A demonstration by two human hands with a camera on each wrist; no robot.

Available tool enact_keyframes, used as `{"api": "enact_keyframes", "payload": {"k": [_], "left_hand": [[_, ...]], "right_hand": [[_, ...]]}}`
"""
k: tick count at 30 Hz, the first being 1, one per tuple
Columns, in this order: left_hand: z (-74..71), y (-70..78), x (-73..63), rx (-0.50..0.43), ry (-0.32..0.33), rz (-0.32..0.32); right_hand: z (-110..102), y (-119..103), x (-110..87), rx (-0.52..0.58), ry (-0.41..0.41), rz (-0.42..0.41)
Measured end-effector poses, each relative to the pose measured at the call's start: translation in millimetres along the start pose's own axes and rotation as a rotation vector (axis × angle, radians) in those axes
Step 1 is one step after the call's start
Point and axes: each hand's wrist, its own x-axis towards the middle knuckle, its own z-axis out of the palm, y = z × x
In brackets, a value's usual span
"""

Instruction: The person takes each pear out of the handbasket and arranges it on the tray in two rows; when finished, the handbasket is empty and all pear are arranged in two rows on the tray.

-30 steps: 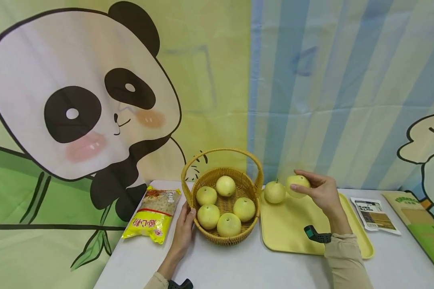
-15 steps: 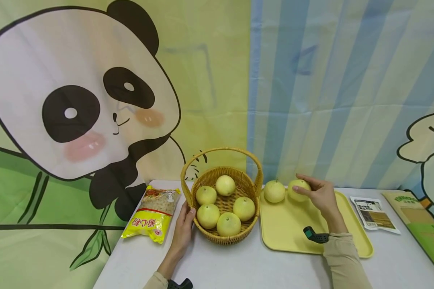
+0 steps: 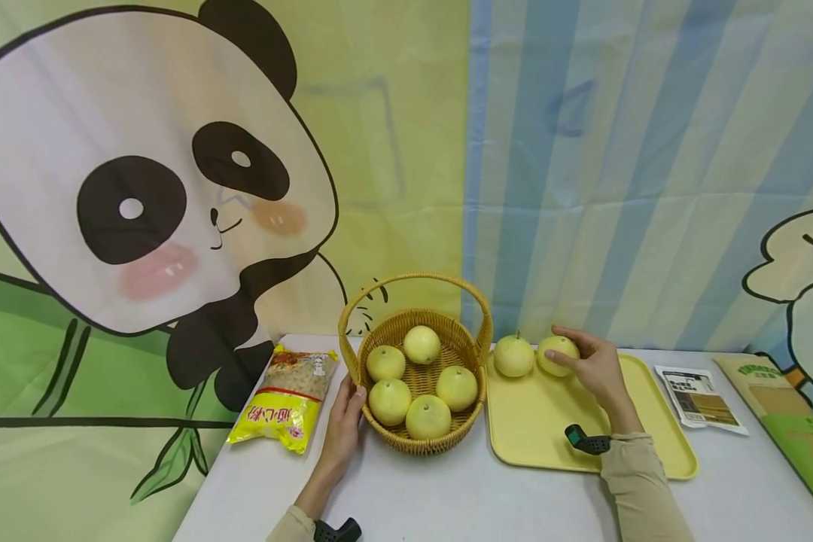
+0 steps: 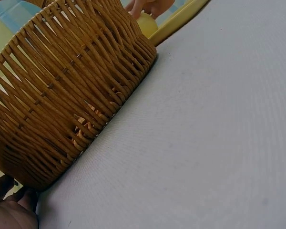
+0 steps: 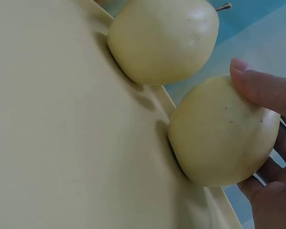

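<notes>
My right hand (image 3: 596, 369) has its thumb and fingers round a pale yellow pear (image 5: 221, 138) at the tray's back edge. Another pear (image 3: 513, 356), its stem up, sits just left of it on the yellow tray (image 3: 542, 444). My left hand (image 3: 343, 429) rests against the left side of a wicker basket (image 3: 423, 449), with the thumb tip close to the rim. Several pears (image 3: 429, 418) lie inside the basket. In the left wrist view, the left fingers (image 4: 1, 186) touch the basket's outer wall near its base, partly hidden.
A yellow and clear food bag (image 3: 287, 399) lies left of the left hand. Right of the tray are a small white and brown packet (image 3: 701, 399) and a green and tan package (image 3: 786, 429). The basket's arched handle (image 3: 416, 276) rises above it. A printed curtain (image 3: 406, 150) hangs behind the table.
The right hand has lowered its pear onto the tray, beside the other pear, and still holds it. The left hand and the basket stay in place.
</notes>
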Motion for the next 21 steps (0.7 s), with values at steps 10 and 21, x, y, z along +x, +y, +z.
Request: {"api": "enact_keyframes", "payload": {"k": [10,21], "left_hand": [[-0.2,1.3,-0.2,-0.003,-0.007,-0.008],[0.2,1.4,-0.3,-0.025,-0.009,-0.005]], "right_hand": [[-3,-10,-2.4,-0.077,-0.001,0.016],[-7,-45,-7.0,-0.106,0.043,-0.092]]}}
